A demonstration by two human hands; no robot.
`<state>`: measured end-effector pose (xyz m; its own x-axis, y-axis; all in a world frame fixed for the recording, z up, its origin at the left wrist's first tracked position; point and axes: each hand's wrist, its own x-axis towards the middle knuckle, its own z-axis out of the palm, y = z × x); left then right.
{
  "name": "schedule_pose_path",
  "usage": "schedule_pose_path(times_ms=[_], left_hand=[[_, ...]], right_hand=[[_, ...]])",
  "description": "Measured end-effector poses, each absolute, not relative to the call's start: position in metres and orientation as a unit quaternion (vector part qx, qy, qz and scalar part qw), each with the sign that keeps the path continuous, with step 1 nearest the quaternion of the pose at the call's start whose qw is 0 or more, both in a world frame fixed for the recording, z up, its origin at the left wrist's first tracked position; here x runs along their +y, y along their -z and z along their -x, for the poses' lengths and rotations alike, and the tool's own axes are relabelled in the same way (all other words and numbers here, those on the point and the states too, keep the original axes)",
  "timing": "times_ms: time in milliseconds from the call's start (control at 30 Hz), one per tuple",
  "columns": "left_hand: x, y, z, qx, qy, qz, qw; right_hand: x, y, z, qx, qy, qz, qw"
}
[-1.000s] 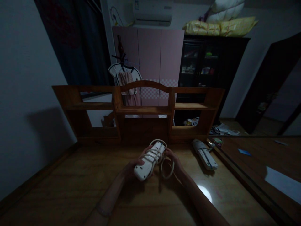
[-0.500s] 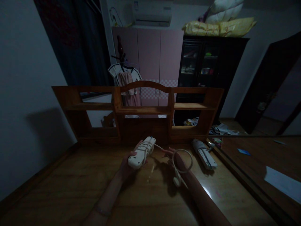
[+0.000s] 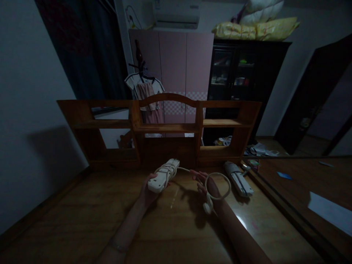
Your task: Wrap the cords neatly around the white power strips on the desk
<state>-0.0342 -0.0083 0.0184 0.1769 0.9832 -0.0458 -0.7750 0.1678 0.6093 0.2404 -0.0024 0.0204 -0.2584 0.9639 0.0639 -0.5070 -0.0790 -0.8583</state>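
My left hand is wrapped round a white power strip, held tilted above the wooden desk top. Several turns of its cord are wound round the far half of the strip. From there the white cord runs across to my right hand, whose fingers are closed on it. A loose loop of cord stands by my right wrist, and the plug dangles below that hand. To the right lies a second white power strip with its cord wrapped round one end.
A wooden shelf unit stands along the back of the desk top. On the right, a lower wooden surface holds a white sheet and a blue card. A wall borders the left side.
My left hand and the power strip have shifted slightly left. The right hand has moved a little to the right, and the cord loop and plug have swung with it.
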Motion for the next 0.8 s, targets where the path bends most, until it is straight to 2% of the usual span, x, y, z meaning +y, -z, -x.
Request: schedule_pose_path(times_ms=[267, 533, 667, 800], left_hand=[[-0.016, -0.025, 0.024, 0.204, -0.562, -0.296, 0.745], [-0.018, -0.017, 0.014, 0.296, -0.536, -0.445, 0.654], [-0.026, -0.024, 0.002, 0.301, -0.549, -0.523, 0.578], [-0.056, -0.048, -0.005, 0.356, -0.543, -0.645, 0.403]], right_hand=[[0.005, -0.022, -0.241, -0.438, -0.693, 0.241, 0.520], [0.003, -0.017, -0.241, -0.468, -0.636, 0.273, 0.550], [0.009, -0.019, -0.240, -0.465, -0.633, 0.300, 0.541], [0.010, -0.019, -0.242, -0.476, -0.645, 0.304, 0.514]])
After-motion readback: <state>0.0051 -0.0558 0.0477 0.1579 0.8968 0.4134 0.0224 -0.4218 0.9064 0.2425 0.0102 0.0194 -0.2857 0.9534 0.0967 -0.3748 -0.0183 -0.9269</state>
